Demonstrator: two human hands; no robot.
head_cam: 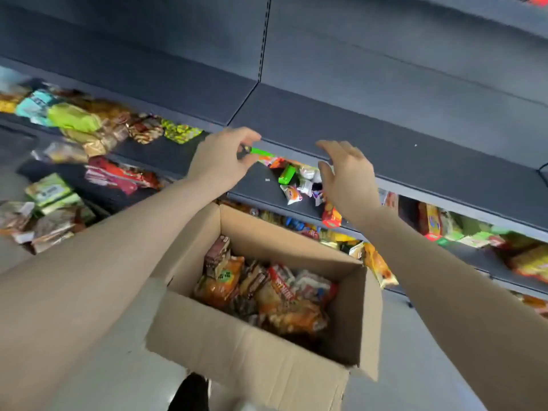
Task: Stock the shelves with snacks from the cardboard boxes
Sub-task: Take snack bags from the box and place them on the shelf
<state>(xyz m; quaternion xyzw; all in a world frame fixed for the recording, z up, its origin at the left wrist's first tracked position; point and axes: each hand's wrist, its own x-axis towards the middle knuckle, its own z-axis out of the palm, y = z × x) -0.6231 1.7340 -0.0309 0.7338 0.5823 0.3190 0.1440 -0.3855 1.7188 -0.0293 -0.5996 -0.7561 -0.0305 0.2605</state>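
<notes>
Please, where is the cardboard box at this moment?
In the head view, the cardboard box sits open at lower centre, full of snacks, below the left hand and right hand, before the shelves.

Dark grey metal shelving stands over a pale grey floor.

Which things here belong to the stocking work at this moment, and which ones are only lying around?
In use:
left hand, pinching a green packet
right hand, open over the packet pile
shelf
box with snacks

Lying about:
packs on the left shelves
packs on the lower right shelf
</notes>
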